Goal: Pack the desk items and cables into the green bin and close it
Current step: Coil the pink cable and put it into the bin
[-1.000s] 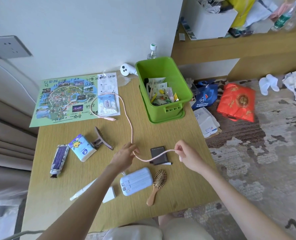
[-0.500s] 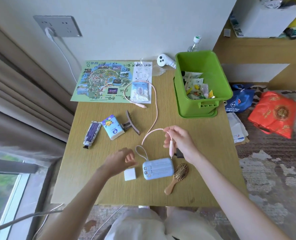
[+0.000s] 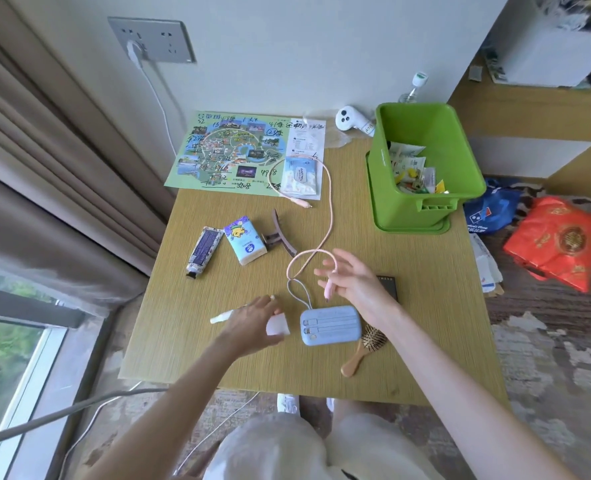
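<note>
The green bin [image 3: 380,168] stands open at the desk's back right with small packets inside. A pink cable [image 3: 328,202] snakes from the wipes pack [image 3: 301,174] down to my right hand [image 3: 356,282], which holds its near end; the plug hangs below my fingers. My left hand [image 3: 252,323] curls round a white charger cube [image 3: 278,323] beside the blue power bank [image 3: 330,324]. A white stick [image 3: 218,319] pokes out to the left of that hand. Also on the desk are a wooden hairbrush [image 3: 363,348], a black compact [image 3: 389,284], a hair claw [image 3: 282,237], a tissue pack [image 3: 245,242] and a tube [image 3: 202,251].
A park map [image 3: 225,150] lies at the back left, and a white controller [image 3: 351,119] and a bottle [image 3: 413,88] stand behind the bin. A wall socket [image 3: 152,39] with a plugged white lead is above. Bags [image 3: 557,240] lie on the floor to the right. Curtains hang left.
My left hand let go of the pink cable and dropped onto the white charger. My right hand drew the cable's end left, over the power bank. The view swung left.
</note>
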A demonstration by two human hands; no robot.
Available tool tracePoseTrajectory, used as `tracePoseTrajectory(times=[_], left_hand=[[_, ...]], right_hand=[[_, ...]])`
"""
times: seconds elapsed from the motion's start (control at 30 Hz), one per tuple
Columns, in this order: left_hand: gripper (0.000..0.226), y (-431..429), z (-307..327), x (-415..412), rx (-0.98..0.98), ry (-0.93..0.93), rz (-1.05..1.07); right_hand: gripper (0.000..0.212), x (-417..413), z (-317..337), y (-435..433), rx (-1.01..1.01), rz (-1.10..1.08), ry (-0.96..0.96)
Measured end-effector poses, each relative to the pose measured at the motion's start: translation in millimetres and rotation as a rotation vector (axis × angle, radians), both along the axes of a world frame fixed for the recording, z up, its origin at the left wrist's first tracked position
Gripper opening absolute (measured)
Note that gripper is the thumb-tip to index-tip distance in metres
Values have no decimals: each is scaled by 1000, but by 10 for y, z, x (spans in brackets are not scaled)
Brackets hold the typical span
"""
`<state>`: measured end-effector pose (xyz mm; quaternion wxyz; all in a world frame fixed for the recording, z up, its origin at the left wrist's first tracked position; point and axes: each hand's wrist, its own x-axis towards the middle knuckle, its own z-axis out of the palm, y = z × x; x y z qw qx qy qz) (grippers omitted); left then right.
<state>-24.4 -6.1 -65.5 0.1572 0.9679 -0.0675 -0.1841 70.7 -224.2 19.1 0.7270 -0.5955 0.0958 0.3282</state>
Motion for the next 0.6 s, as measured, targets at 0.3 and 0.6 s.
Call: tracePoseTrajectory(times=[0.3,0.6], left_hand=[[44,-58,581,312,-389,-254,253],[37,-147,974,495,-507,-399,250]], right_hand=[[33,59,122,142,78,-204,19],[31,191,470,329,87,-276,-193]])
